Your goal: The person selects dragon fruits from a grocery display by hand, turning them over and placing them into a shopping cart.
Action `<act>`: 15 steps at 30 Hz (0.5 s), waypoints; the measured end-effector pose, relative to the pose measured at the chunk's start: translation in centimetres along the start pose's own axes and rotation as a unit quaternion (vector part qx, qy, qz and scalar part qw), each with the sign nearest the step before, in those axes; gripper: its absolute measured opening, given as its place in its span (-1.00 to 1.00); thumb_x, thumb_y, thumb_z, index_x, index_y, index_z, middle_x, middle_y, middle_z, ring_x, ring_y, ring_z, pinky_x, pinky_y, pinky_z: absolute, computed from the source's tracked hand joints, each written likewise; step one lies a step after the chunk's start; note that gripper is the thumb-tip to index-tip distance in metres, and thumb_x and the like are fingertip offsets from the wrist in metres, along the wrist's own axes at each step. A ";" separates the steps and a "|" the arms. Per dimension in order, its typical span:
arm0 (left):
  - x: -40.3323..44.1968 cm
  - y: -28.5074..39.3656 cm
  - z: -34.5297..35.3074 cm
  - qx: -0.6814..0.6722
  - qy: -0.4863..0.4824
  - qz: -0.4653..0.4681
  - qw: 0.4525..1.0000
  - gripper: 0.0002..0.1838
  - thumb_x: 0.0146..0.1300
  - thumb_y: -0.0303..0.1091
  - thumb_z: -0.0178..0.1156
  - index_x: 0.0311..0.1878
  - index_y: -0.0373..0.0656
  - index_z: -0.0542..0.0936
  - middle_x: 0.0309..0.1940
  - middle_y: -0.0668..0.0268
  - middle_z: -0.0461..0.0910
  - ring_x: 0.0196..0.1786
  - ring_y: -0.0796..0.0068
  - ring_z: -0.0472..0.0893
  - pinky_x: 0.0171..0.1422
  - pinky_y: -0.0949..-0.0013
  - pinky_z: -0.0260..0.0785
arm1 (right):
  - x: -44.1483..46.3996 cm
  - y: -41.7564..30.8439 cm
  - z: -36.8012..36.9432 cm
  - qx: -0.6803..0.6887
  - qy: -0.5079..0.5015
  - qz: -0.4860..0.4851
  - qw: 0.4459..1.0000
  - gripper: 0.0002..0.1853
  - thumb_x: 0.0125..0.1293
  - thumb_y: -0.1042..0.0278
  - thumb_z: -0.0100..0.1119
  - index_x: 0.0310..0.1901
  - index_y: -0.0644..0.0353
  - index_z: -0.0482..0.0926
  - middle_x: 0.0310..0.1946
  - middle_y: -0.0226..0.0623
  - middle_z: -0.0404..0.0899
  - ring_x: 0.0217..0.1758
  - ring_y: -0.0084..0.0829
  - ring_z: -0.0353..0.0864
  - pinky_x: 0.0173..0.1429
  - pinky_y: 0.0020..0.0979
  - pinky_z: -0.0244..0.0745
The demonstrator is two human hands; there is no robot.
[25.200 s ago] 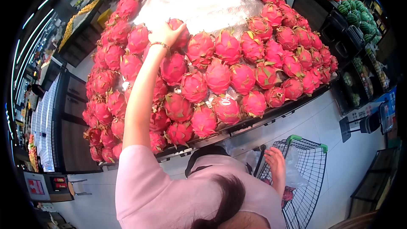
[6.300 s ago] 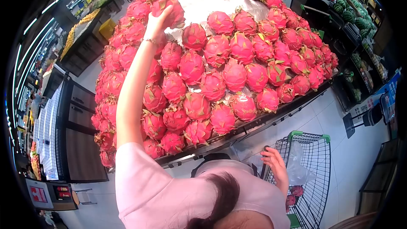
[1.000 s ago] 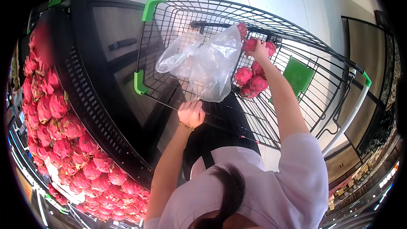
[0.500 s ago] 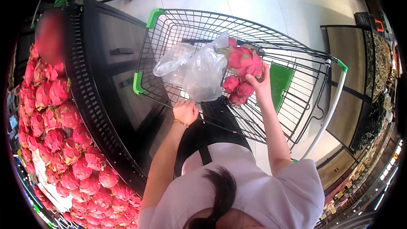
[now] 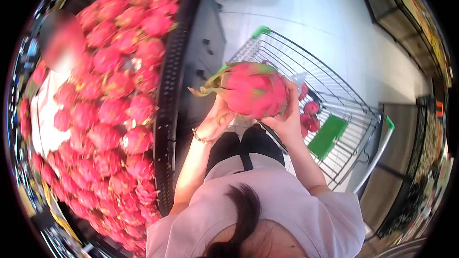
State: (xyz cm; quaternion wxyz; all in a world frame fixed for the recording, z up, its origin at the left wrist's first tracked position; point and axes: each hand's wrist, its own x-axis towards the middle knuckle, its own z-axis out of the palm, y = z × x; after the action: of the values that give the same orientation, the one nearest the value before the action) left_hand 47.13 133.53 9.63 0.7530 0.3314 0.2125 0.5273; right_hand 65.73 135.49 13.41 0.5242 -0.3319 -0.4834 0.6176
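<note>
The dragon fruit (image 5: 256,91) near twelve o'clock has smooth, faintly waxy skin with leathery scales. At three o'clock, the cart (image 5: 334,88) is thin metal wire, its flap (image 5: 328,136) matt plastic, its handle (image 5: 375,165) smooth; the cabinet (image 5: 397,134) beyond looks wood-grained. The floor (image 5: 296,24) toward one o'clock resembles glossy tile. At six o'clock, the shirt (image 5: 272,186) is soft, matt cloth.

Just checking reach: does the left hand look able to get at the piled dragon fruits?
Probably, once free: the pile is nearby, just past the display's black rim, but the left hand helps hold the large dragon fruit.
</note>
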 end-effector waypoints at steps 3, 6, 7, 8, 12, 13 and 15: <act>-6.0 4.8 0.7 0.180 0.015 0.098 0.979 0.35 -0.16 0.09 0.45 0.44 -0.12 -0.36 0.43 0.28 -0.18 0.43 0.36 0.00 0.44 0.17 -0.04 | -2.3 0.8 6.0 0.126 -0.061 0.083 0.987 0.00 -0.08 0.31 0.47 0.33 0.16 -0.01 0.27 -0.24 0.08 0.40 -0.33 0.06 0.40 -0.26 0.06; -11.5 7.8 1.9 0.191 0.117 0.159 0.961 0.35 -0.25 0.00 0.53 0.44 -0.18 -0.24 0.40 0.30 -0.03 0.39 0.44 0.07 0.42 0.25 0.01 | -5.1 1.1 11.0 0.139 -0.160 0.124 0.969 -0.01 0.02 0.30 0.40 0.36 0.07 -0.14 0.32 -0.27 -0.06 0.42 -0.30 -0.01 0.38 -0.17 0.11; -13.6 8.2 2.2 0.166 0.141 0.171 0.961 0.34 -0.26 0.00 0.53 0.44 -0.20 -0.20 0.37 0.30 0.03 0.38 0.45 0.11 0.41 0.27 0.02 | -5.5 1.3 12.3 0.116 -0.208 0.125 0.963 -0.03 0.03 0.31 0.38 0.36 0.07 -0.12 0.32 -0.25 -0.03 0.41 -0.30 0.02 0.37 -0.18 0.13; -15.7 8.2 2.1 0.141 0.172 0.192 0.956 0.29 -0.22 0.00 0.51 0.44 -0.19 -0.16 0.35 0.30 0.09 0.37 0.43 0.14 0.41 0.25 0.03 | -6.0 1.4 13.4 0.090 -0.244 0.122 0.958 -0.05 0.05 0.32 0.36 0.36 0.08 -0.11 0.31 -0.22 0.00 0.40 -0.30 0.05 0.37 -0.18 0.15; -23.1 7.9 1.4 -0.036 0.243 0.253 0.936 0.04 -0.04 0.04 0.39 0.40 -0.15 0.01 0.30 0.27 0.22 0.35 0.34 0.22 0.41 0.16 0.06 | -7.0 -1.1 16.9 -0.137 -0.404 0.096 0.899 -0.19 0.10 0.43 0.27 0.35 0.12 0.04 0.27 -0.14 0.17 0.32 -0.27 0.23 0.32 -0.21 0.22; -24.6 8.1 1.3 -0.098 0.247 0.261 0.928 -0.02 0.01 0.05 0.34 0.39 -0.13 0.05 0.30 0.26 0.24 0.35 0.31 0.23 0.41 0.13 0.07 | -6.6 -1.5 17.7 -0.131 -0.434 0.094 0.886 -0.23 0.09 0.46 0.25 0.33 0.14 0.10 0.26 -0.14 0.20 0.28 -0.27 0.27 0.31 -0.22 0.23; -27.3 8.8 -0.3 -0.082 0.260 0.348 0.897 -0.21 0.13 0.10 0.21 0.34 -0.09 0.19 0.32 0.27 0.26 0.35 0.25 0.25 0.41 0.06 0.07 | -6.0 -2.1 19.1 -0.122 -0.482 0.092 0.862 -0.30 0.08 0.53 0.21 0.29 0.19 0.20 0.24 -0.15 0.27 0.22 -0.26 0.37 0.29 -0.24 0.26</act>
State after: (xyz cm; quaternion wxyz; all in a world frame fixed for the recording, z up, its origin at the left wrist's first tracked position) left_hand 31.53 110.08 14.97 0.4640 0.1719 0.2277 0.8386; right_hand 50.24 124.90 20.77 0.1214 -0.0970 -0.7148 0.6818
